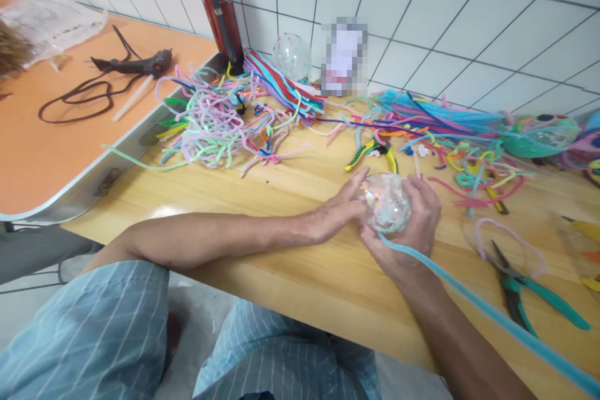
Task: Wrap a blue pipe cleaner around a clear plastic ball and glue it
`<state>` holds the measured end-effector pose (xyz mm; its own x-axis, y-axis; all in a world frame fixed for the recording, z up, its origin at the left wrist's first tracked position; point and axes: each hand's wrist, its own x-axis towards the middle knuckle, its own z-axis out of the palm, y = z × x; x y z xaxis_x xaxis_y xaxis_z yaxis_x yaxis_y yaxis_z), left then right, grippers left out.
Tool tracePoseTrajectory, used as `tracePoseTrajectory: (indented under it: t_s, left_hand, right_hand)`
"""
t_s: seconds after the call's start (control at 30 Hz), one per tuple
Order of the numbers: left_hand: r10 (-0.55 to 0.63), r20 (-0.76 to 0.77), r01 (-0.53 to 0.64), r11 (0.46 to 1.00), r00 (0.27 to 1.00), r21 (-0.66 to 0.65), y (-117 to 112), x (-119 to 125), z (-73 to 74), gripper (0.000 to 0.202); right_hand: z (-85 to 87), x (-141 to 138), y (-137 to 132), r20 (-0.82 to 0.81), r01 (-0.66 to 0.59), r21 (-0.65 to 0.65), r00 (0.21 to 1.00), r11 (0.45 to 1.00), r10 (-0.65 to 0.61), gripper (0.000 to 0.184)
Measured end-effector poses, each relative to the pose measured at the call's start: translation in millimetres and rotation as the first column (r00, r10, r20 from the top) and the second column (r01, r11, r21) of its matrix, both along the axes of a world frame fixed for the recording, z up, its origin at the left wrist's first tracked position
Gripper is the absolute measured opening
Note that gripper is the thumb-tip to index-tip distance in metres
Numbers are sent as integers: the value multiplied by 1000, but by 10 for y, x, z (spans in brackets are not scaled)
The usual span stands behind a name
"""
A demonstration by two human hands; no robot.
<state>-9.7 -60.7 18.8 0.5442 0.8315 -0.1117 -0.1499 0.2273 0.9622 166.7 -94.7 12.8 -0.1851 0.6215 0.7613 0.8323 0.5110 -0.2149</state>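
Observation:
A clear ball (387, 201) filled with coloured flecks sits cupped in my right hand (412, 225), whose fingers wrap round it from below and the right. My left hand (338, 209) presses its fingertips against the ball's left side. A long light-blue pipe cleaner (487, 311) runs from under the ball, past my right wrist, out to the lower right corner. Both hands rest over the wooden table (281, 200).
Heaps of coloured pipe cleaners (220, 122) cover the table's back. Yellow-handled pliers (372, 153) lie just behind the ball; green-handled pliers (529, 290) lie at the right. A red flask (218, 6), another clear ball (292, 55) and a glue gun (135, 65) on an orange table (32, 150) stand beyond.

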Motion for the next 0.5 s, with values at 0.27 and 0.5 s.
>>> tracePoseTrajectory:
  t_s: [0.27,0.5]
  left_hand:
    - [22,20,-23,999,1000,47,-15,-4,-45,110]
    - [-22,24,21,999,999,49,5,-23,-21,113]
  right_hand:
    - [-47,7,11,23,-13,-9,1000,1000,13,88]
    - [-34,27,22,30,-14,5,999,1000,14,91]
